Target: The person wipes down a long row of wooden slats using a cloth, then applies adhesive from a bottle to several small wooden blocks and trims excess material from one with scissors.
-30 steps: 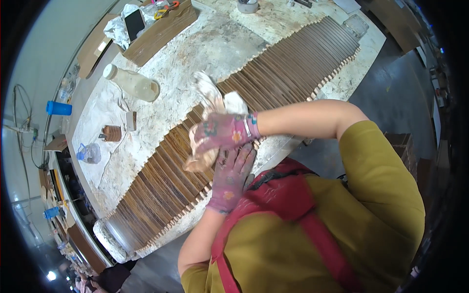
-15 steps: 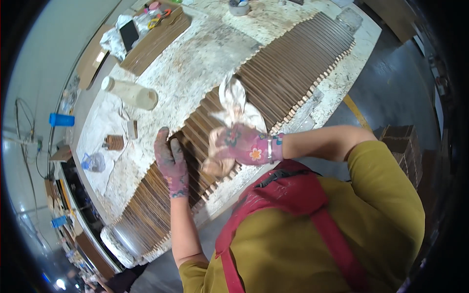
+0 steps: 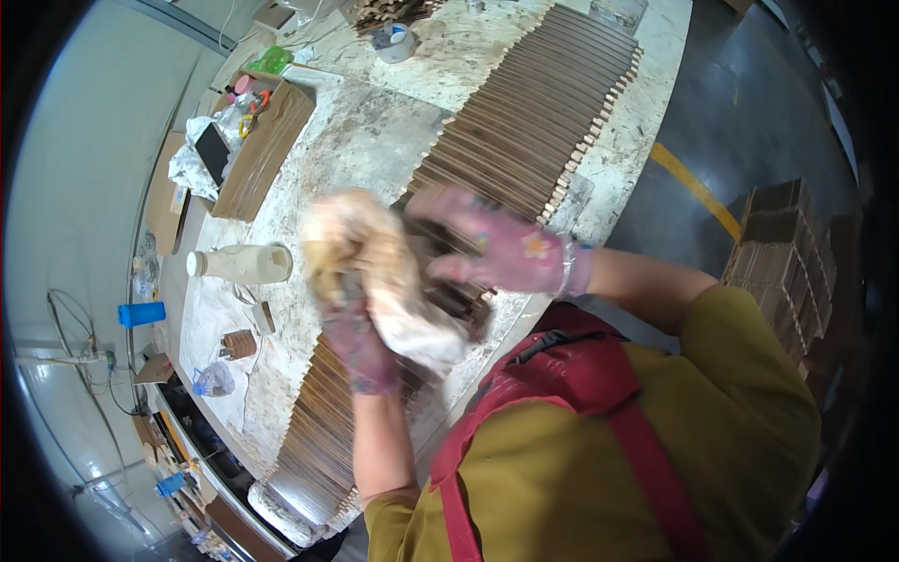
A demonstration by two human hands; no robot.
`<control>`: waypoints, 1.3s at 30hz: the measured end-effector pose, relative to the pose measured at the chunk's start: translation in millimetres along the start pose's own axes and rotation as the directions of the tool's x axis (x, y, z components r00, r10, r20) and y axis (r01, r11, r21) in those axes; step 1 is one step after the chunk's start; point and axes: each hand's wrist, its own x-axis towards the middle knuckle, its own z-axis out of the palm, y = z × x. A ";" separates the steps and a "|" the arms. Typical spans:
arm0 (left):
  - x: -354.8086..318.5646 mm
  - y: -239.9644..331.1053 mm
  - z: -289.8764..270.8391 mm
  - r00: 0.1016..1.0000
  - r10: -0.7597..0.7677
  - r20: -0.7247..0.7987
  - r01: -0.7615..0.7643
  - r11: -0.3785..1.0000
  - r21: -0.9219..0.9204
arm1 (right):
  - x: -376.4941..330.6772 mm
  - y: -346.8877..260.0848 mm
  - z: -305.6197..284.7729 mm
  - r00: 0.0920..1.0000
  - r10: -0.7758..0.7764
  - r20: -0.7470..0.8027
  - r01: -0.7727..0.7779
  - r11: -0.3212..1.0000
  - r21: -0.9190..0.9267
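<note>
A long row of brown wooden strips with pale ends lies side by side, slanting across the table in front of me. My left hand, in a stained pink-purple flowered glove, grips a crumpled whitish rag with tan stains. The rag is smeared by motion and covers part of the row. To its right is my right hand, in a matching glove, its fingers spread above the strips and holding nothing. Whether those fingertips touch the wood is hard to see because of blur.
Left of the row lies a cloudy bottle. Beyond it stands a cardboard box with scissors, plastic and a dark flat object. A small wooden stack sits on a white cloth. A tape roll is farther back. Tied bundles stand right.
The rag has passed from my right hand to my left and moved leftward. My right hand has opened and shifted slightly right. The whole view has turned a little.
</note>
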 end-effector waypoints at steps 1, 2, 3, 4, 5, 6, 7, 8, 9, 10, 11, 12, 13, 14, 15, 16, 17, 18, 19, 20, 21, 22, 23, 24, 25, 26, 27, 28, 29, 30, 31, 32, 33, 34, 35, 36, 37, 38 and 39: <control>18.6 2.7 -12.8 0.987 0.157 -0.022 -0.156 0.988 0.010 | -5.3 2.1 -21.6 0.996 -0.043 -0.084 0.012 0.940 -0.340; 38.9 -0.8 -17.6 0.912 0.409 -0.022 -0.409 0.906 -0.107 | -13.6 15.0 -38.8 0.991 0.062 -0.118 -0.107 0.897 -0.428; 52.1 -0.3 -13.9 0.857 0.511 -0.065 -0.512 0.859 0.001 | -19.8 22.3 -54.0 0.975 0.155 -0.160 -0.216 0.834 -0.508; 62.4 -5.9 -4.3 0.799 0.572 0.187 -0.601 0.765 0.230 | -29.3 36.3 -54.4 0.965 0.223 -0.136 -0.261 0.788 -0.558; 69.4 -12.7 14.9 0.737 0.540 0.406 -0.676 0.597 0.433 | -37.5 52.5 -48.1 0.950 0.288 -0.116 -0.298 0.736 -0.609; 75.4 -20.3 33.5 0.638 0.477 0.604 -0.769 0.357 0.530 | -44.9 63.8 -43.9 0.930 0.353 -0.101 -0.329 0.679 -0.657; 71.3 -37.9 66.0 0.570 0.360 0.738 -0.808 0.087 0.582 | -42.5 59.7 -37.1 0.927 0.372 -0.054 -0.283 0.598 -0.750; 60.9 -58.3 88.6 0.538 0.291 0.791 -0.837 0.073 0.543 | -42.1 59.0 -35.9 0.915 0.403 -0.003 -0.248 0.558 -0.791; 56.9 -77.1 102.0 0.501 0.214 0.838 -0.864 0.065 0.500 | -42.7 60.2 -34.8 0.897 0.441 0.046 -0.212 0.519 -0.828; 64.5 -81.3 106.6 0.461 0.262 0.848 -0.879 0.005 0.477 | -42.7 52.9 -39.7 0.894 0.449 0.011 -0.254 0.525 -0.812; 74.0 -85.0 107.5 0.418 0.305 0.856 -0.889 -0.058 0.455 | -44.9 56.5 -40.6 0.895 0.446 -0.001 -0.292 0.585 -0.757; 84.0 -90.2 105.9 0.523 0.254 0.813 -0.846 0.036 0.533 | -45.4 62.3 -39.4 0.919 0.392 -0.044 -0.290 0.596 -0.749; 100.8 -95.9 103.0 0.542 0.245 0.804 -0.830 0.009 0.557 | -48.1 67.9 -35.7 0.935 0.345 -0.080 -0.288 0.609 -0.739; 117.3 -86.8 100.3 0.527 0.308 0.792 -0.819 -0.065 0.570 | -49.8 66.8 -37.2 0.949 0.295 -0.106 -0.279 0.639 -0.716; 142.9 -86.4 88.7 0.687 0.274 0.673 -0.720 0.129 0.682 | -49.8 64.4 -36.6 0.951 0.292 -0.102 -0.275 0.645 -0.713; 168.5 -84.2 72.0 0.827 0.176 0.533 -0.561 0.215 0.799 | -47.5 61.7 -33.5 0.955 0.282 -0.094 -0.263 0.655 -0.709; 177.9 -73.8 73.0 0.833 0.248 0.494 -0.553 0.374 0.745 | -48.3 62.9 -35.4 0.952 0.287 -0.105 -0.274 0.651 -0.707; 173.7 -69.4 71.6 0.792 0.297 0.533 -0.609 0.326 0.723 | -51.4 63.0 -36.6 0.969 0.212 -0.125 -0.238 0.671 -0.702; 156.4 -49.7 92.7 0.736 0.334 0.589 -0.675 0.285 0.681 | -52.8 67.2 -39.8 0.964 0.224 -0.145 -0.261 0.671 -0.695; 130.8 -37.5 109.1 0.741 0.245 0.626 -0.671 0.234 0.703 | -54.4 74.0 -37.4 0.960 0.230 -0.160 -0.276 0.679 -0.681; 123.9 -54.5 101.4 0.590 0.234 0.773 -0.796 0.330 0.508 | -55.8 75.2 -31.3 0.962 0.222 -0.156 -0.268 0.694 -0.668; 97.2 -68.2 103.3 0.478 0.143 0.867 -0.878 0.108 0.466 | -57.7 80.2 -26.7 0.960 0.250 -0.123 -0.261 0.651 -0.712; 74.7 -77.1 106.1 0.365 0.027 0.931 -0.924 -0.109 0.365 | -59.9 82.8 -22.9 0.956 0.277 -0.097 -0.252 0.603 -0.757; 84.4 -85.4 101.5 0.366 0.083 0.927 -0.927 -0.047 0.371 | -60.7 86.1 -18.8 0.942 0.331 -0.065 -0.262 0.596 -0.759; 101.9 -88.9 94.0 0.372 0.145 0.917 -0.927 0.009 0.374 | -56.5 83.0 -20.4 0.940 0.325 -0.100 -0.298 0.646 -0.702; 119.8 -87.8 91.9 0.465 0.220 0.858 -0.869 -0.074 0.490 | -53.0 78.8 -24.6 0.950 0.291 -0.115 -0.290 0.681 -0.673; 151.4 -98.9 69.1 0.606 0.259 0.753 -0.796 0.186 0.576 | -51.3 70.7 -25.8 0.961 0.249 -0.118 -0.265 0.721 -0.641; 173.0 -96.8 57.5 0.722 0.248 0.646 -0.689 0.337 0.641 | -52.0 69.4 -28.1 0.962 0.250 -0.110 -0.261 0.724 -0.638; 184.2 -87.2 63.2 0.820 0.208 0.534 -0.562 0.474 0.678 | -52.3 68.9 -30.7 0.962 0.250 -0.107 -0.260 0.732 -0.630; 181.0 -80.1 62.7 0.773 0.268 0.574 -0.632 0.396 0.666 | -53.0 67.7 -32.4 0.963 0.250 -0.105 -0.260 0.738 -0.622; 171.0 -62.3 80.8 0.696 0.327 0.639 -0.718 0.320 0.618 | -57.6 70.8 -37.8 0.971 0.155 -0.181 -0.235 0.754 -0.613; 150.5 -52.3 104.0 0.615 0.326 0.718 -0.788 0.274 0.551 | -58.5 70.3 -47.6 0.959 0.176 -0.222 -0.277 0.746 -0.605; 134.4 -55.5 106.5 0.460 0.331 0.824 -0.887 0.135 0.441 | -56.4 63.6 -52.0 0.949 0.200 -0.244 -0.309 0.745 -0.591; 114.0 -57.2 115.5 0.383 0.228 0.895 -0.918 0.200 0.342 | -50.6 63.3 -54.5 0.908 0.419 -0.024 -0.343 0.706 -0.620; 101.4 -68.5 117.2 0.258 0.066 0.964 -0.963 0.099 0.251 | -43.3 64.3 -59.4 0.765 0.622 0.169 -0.386 0.653 -0.652; 87.2 -77.8 107.7 0.322 0.063 0.945 -0.929 0.213 0.302 | -42.1 65.2 -57.2 0.799 0.570 0.190 -0.330 0.681 -0.654; 107.5 -106.3 82.5 0.200 0.197 0.960 -0.980 0.042 0.196 | -45.2 74.2 -44.0 0.880 0.462 0.111 -0.304 0.726 -0.617; 119.1 -99.5 90.7 0.304 0.210 0.929 -0.934 0.255 0.249 | -51.3 86.0 -31.9 0.936 0.353 0.020 -0.276 0.764 -0.584; 140.5 -111.7 62.2 0.447 0.229 0.865 -0.894 0.096 0.437 | -59.1 98.2 -14.8 0.972 0.157 -0.176 -0.227 0.827 -0.515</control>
